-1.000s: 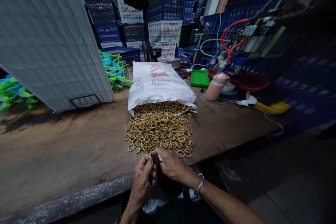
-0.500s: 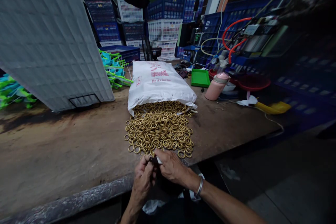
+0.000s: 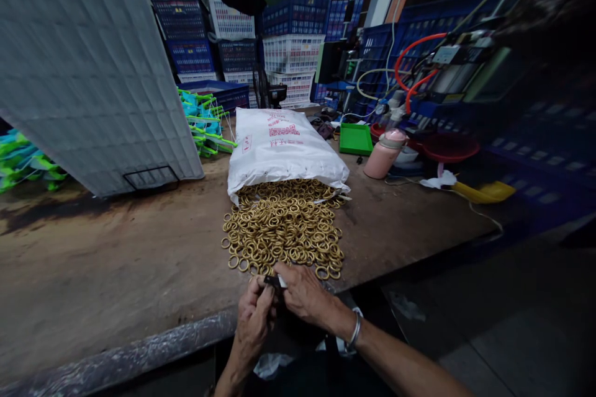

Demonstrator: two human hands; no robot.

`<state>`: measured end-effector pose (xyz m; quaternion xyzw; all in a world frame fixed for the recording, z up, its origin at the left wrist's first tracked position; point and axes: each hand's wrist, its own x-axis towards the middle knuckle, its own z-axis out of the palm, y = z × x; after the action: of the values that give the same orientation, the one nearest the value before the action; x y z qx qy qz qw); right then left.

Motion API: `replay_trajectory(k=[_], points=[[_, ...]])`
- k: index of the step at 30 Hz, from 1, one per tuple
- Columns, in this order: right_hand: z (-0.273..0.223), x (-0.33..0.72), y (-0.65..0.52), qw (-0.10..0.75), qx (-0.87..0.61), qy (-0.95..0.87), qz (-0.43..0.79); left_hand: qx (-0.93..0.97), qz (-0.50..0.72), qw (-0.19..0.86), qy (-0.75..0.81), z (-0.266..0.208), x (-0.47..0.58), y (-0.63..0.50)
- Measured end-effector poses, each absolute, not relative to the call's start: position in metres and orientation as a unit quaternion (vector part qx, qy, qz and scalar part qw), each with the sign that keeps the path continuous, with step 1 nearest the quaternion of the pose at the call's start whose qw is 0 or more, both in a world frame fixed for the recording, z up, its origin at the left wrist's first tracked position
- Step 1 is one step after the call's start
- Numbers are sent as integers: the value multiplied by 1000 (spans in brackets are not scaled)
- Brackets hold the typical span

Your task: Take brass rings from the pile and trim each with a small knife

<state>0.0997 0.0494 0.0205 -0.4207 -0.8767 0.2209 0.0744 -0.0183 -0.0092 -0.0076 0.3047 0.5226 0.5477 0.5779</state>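
Observation:
My left hand (image 3: 254, 321) and my right hand (image 3: 305, 293) meet at the near edge of the wooden table (image 3: 116, 273). Together they pinch a small dark object (image 3: 274, 283) between their fingertips; what it is stays unclear. Right in front of them a heap of brass rings (image 3: 284, 229) spills from the open mouth of a white sack (image 3: 284, 146) with red print. A metal bangle (image 3: 356, 326) circles my right wrist.
A grey ribbed panel (image 3: 88, 74) leans at the left, with green and blue items (image 3: 205, 121) behind it. A pink flask (image 3: 384, 152), green tray (image 3: 355, 138), red bowl (image 3: 449, 147) and yellow scoop (image 3: 484, 191) sit at the right. Stacked crates (image 3: 291, 43) fill the back.
Both hands stay together on the small dark object, with only slight shifting of the fingers. The rings and the sack have not moved.

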Motion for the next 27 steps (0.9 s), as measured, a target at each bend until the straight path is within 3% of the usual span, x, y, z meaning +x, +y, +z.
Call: replay_trajectory(k=[8, 13, 19, 27], points=[[29, 102, 57, 69, -335, -882, 324, 321, 560, 591, 485, -1, -20, -15], [17, 108, 56, 31, -389, -890, 236, 289, 542, 624, 482, 13, -18, -28], [9, 99, 62, 65, -469, -869, 146, 175, 579, 674, 424, 37, -21, -26], [-8, 84, 79, 74, -509, -854, 80, 152, 594, 663, 429, 19, -29, -18]])
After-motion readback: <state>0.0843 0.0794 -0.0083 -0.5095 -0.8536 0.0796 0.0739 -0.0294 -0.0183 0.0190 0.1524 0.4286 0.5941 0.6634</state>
